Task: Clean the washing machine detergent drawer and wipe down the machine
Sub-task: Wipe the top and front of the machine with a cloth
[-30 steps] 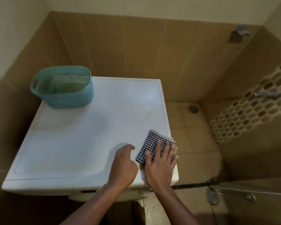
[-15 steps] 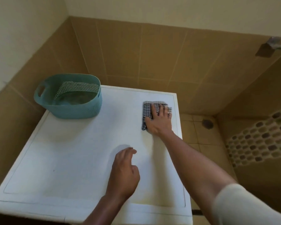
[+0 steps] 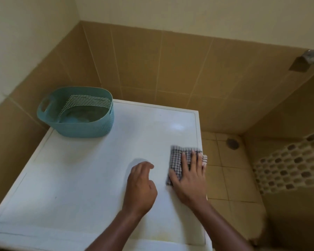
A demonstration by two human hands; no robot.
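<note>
The white top of the washing machine (image 3: 91,171) fills the lower left of the head view. A black-and-white checked cloth (image 3: 178,160) lies flat near the top's right edge. My right hand (image 3: 190,178) presses it down with straight, spread fingers. My left hand (image 3: 140,187) rests on the top just left of the cloth, fingers loosely curled, holding nothing. The detergent drawer is out of sight.
A teal plastic basket (image 3: 98,127) with perforated walls stands at the back left corner of the top. Tan tiled walls close in behind and to the left. A tiled shower floor with a drain (image 3: 232,143) lies to the right, below the machine.
My right hand has slid the cloth from the back right of the top toward me along the right edge. My left hand has stayed in place.
</note>
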